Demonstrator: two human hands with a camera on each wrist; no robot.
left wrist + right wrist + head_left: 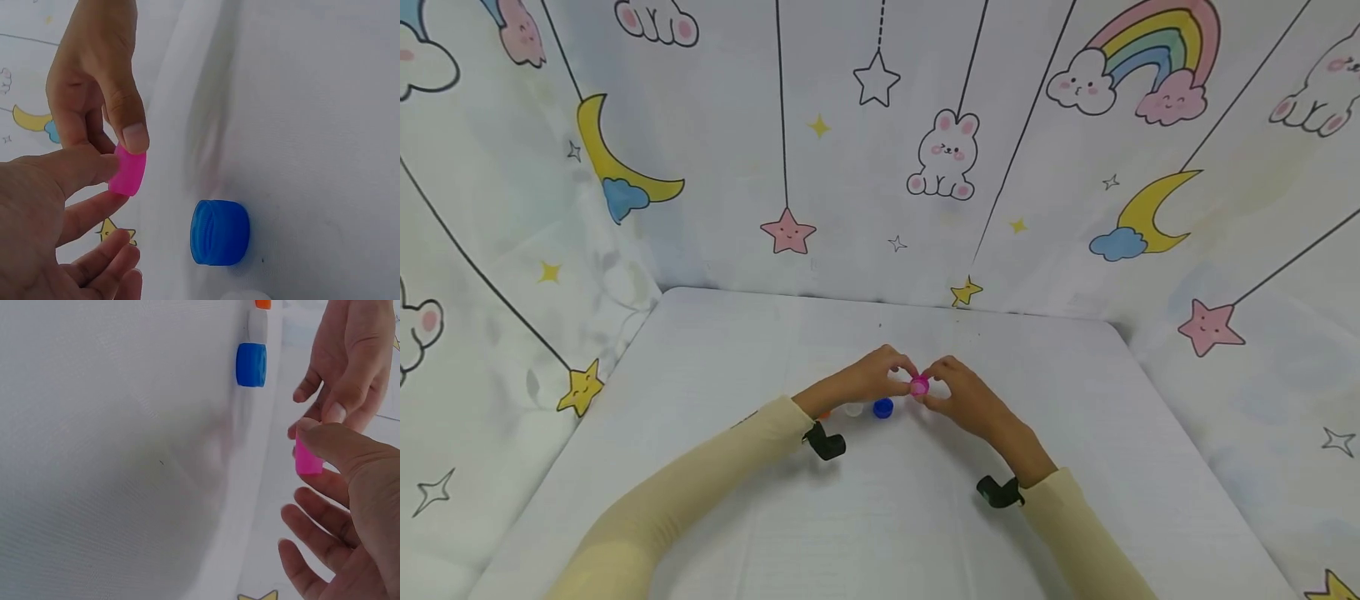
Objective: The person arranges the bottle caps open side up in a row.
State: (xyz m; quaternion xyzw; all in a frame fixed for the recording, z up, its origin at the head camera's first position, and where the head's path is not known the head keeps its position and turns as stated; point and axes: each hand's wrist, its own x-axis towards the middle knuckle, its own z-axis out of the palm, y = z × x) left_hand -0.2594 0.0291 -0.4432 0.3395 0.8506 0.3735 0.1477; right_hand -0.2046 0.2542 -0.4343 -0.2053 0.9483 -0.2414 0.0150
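Note:
Both hands meet over the table at a pink bottle cap [920, 386]. My left hand [874, 377] pinches it between thumb and fingers from the left. From the right, my right hand [964, 398] pinches the same cap with thumb and forefinger; its other fingers are spread loosely in the right wrist view. The pink cap [129, 171] is held up off the table surface. Close by stands a blue bottle cap [220, 232], its ribbed inside partly showing in the left wrist view. Left of it sits a white cap [853, 409], then an orange cap [824, 415], mostly hidden by the left wrist.
The white table [880, 517] spreads around the hands. Behind and beside it hang white cloths [865, 167] printed with moons, stars and rabbits. A dark wrist camera [826, 442] juts from the left cuff and another camera [999, 492] from the right.

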